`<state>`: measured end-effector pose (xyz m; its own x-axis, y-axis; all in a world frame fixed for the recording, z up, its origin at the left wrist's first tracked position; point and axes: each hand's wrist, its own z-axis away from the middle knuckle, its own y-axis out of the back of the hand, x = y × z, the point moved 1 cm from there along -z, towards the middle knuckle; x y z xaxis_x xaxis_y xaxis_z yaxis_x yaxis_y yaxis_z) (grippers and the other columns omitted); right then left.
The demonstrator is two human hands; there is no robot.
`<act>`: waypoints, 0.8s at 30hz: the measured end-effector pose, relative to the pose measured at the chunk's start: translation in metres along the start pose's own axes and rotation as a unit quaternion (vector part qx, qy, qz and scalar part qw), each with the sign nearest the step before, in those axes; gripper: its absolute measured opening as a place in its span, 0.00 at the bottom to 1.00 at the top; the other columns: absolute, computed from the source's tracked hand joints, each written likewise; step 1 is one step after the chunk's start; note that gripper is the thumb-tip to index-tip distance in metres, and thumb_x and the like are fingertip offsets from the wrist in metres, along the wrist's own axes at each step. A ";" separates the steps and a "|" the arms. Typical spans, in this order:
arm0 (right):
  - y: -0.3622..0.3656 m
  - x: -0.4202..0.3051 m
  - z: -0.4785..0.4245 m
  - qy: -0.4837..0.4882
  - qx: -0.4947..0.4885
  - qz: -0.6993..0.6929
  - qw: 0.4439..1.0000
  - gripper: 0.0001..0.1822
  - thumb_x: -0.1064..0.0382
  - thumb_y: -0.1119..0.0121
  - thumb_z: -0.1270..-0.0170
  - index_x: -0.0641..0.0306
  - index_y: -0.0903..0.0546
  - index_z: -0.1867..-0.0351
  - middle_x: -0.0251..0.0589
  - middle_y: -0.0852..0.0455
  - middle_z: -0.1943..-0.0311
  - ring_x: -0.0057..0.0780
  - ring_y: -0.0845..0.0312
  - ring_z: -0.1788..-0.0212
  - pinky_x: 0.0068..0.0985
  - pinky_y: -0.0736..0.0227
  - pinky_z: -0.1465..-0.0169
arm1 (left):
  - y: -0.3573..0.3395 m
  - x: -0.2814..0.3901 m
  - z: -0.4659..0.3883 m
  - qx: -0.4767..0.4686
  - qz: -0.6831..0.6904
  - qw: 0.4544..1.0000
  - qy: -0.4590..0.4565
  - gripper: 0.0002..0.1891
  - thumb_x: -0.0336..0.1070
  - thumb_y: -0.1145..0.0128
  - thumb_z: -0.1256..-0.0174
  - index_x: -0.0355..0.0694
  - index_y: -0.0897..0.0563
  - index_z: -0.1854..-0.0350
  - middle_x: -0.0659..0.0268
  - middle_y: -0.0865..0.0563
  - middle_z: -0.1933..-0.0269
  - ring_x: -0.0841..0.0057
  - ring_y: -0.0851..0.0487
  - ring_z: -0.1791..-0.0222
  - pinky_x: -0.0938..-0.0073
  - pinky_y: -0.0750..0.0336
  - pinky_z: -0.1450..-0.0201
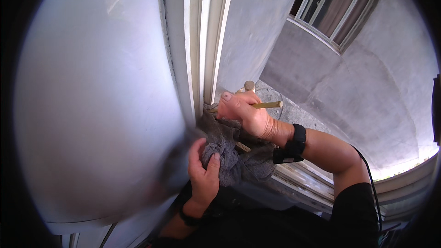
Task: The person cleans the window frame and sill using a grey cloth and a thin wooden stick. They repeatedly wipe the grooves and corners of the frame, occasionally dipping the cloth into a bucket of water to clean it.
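My right hand (245,112) grips a thin wooden stick (270,104), whose blunt end sticks out to the right of the fist. The stick's other end points left, low at the foot of the window frame (201,58). Bunched between the thumb and fingers of my left hand (205,175) is a grey cloth (224,160), crumpled and dirty-looking. Part of this cloth lies over the sill beneath my right hand and reaches right below the wrist. Where the stick's far tip touches is hidden by the hand and cloth.
A smooth white wall (96,93) rises close on my left. Window track rails (303,182) run along the lower right. Beyond the opening are a rough grey ledge (293,105), a round-ended pipe (249,85), an outer wall (372,93) and another window (336,10). A black cable (370,175) hangs along my right arm.
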<state>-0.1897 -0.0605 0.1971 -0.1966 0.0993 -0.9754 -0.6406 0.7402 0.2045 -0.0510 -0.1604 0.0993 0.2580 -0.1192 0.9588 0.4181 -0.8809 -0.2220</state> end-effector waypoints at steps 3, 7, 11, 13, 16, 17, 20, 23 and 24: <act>0.010 0.010 -0.002 -0.001 -0.053 0.005 0.999 0.26 0.51 0.56 0.28 0.69 0.22 0.80 0.35 0.24 0.81 0.23 0.32 0.74 0.25 0.32 0.62 | -0.001 0.006 0.000 -0.069 -0.123 0.990 -0.019 0.22 0.26 0.46 0.36 0.28 0.31 0.39 0.58 0.20 0.54 0.75 0.23 0.55 0.74 0.27 0.48; 0.009 0.005 0.012 -0.038 -0.069 0.069 0.995 0.25 0.51 0.54 0.29 0.70 0.19 0.77 0.33 0.23 0.82 0.19 0.32 0.75 0.22 0.35 0.66 | -0.004 0.008 0.000 -0.100 -0.278 0.945 -0.138 0.23 0.24 0.43 0.45 0.26 0.26 0.44 0.50 0.21 0.59 0.57 0.20 0.61 0.68 0.25 0.55; 0.025 0.010 0.026 -0.050 -0.045 0.055 0.996 0.26 0.49 0.54 0.29 0.70 0.18 0.76 0.31 0.26 0.83 0.19 0.35 0.76 0.21 0.37 0.67 | -0.016 0.010 0.004 -0.128 -0.372 0.899 -0.192 0.24 0.26 0.42 0.52 0.29 0.23 0.47 0.50 0.26 0.64 0.53 0.23 0.66 0.61 0.26 0.65; 0.024 0.002 0.023 -0.052 -0.024 0.022 0.998 0.27 0.49 0.54 0.27 0.68 0.24 0.81 0.31 0.29 0.83 0.19 0.37 0.77 0.24 0.38 0.69 | -0.022 0.016 0.001 -0.133 -0.400 0.883 -0.206 0.22 0.26 0.41 0.53 0.32 0.22 0.50 0.51 0.26 0.59 0.53 0.22 0.67 0.60 0.25 0.67; 0.021 -0.027 0.016 -0.052 0.025 0.018 0.998 0.28 0.55 0.58 0.25 0.66 0.29 0.86 0.33 0.30 0.85 0.23 0.35 0.76 0.27 0.30 0.63 | -0.026 0.026 -0.005 -0.140 -0.410 0.878 -0.204 0.19 0.27 0.41 0.53 0.34 0.22 0.54 0.50 0.26 0.51 0.52 0.20 0.65 0.59 0.24 0.65; 0.025 -0.036 0.017 -0.042 0.036 0.020 0.998 0.28 0.55 0.58 0.25 0.66 0.30 0.87 0.34 0.31 0.85 0.24 0.35 0.76 0.29 0.29 0.62 | -0.025 0.028 -0.007 -0.136 -0.410 0.877 -0.211 0.18 0.27 0.41 0.53 0.34 0.22 0.56 0.50 0.26 0.48 0.52 0.20 0.64 0.58 0.23 0.64; 0.032 -0.058 0.025 -0.018 0.055 -0.001 0.998 0.29 0.54 0.57 0.25 0.62 0.33 0.89 0.34 0.35 0.86 0.28 0.32 0.75 0.35 0.25 0.58 | -0.025 0.026 -0.007 -0.145 -0.416 0.877 -0.192 0.14 0.27 0.41 0.53 0.36 0.23 0.61 0.48 0.27 0.44 0.51 0.19 0.61 0.57 0.22 0.62; 0.027 -0.049 0.029 -0.020 0.061 0.023 0.998 0.30 0.43 0.50 0.30 0.68 0.20 0.81 0.34 0.23 0.82 0.20 0.30 0.75 0.21 0.32 0.66 | -0.028 0.027 -0.007 -0.152 -0.427 0.872 -0.185 0.13 0.27 0.41 0.53 0.36 0.25 0.63 0.47 0.27 0.43 0.50 0.19 0.61 0.57 0.22 0.62; 0.015 -0.048 0.028 -0.031 0.079 -0.008 0.996 0.29 0.53 0.56 0.25 0.64 0.32 0.88 0.33 0.35 0.86 0.26 0.33 0.75 0.32 0.25 0.58 | -0.028 0.029 -0.006 -0.148 -0.433 0.869 -0.189 0.12 0.27 0.41 0.53 0.36 0.25 0.64 0.47 0.27 0.44 0.49 0.19 0.61 0.56 0.22 0.62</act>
<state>-0.1694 -0.0354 0.2448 -0.1379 0.1246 -0.9826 -0.5174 0.8369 0.1788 -0.0609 -0.1419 0.1347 0.2488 0.7572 0.6039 0.3693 -0.6506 0.6636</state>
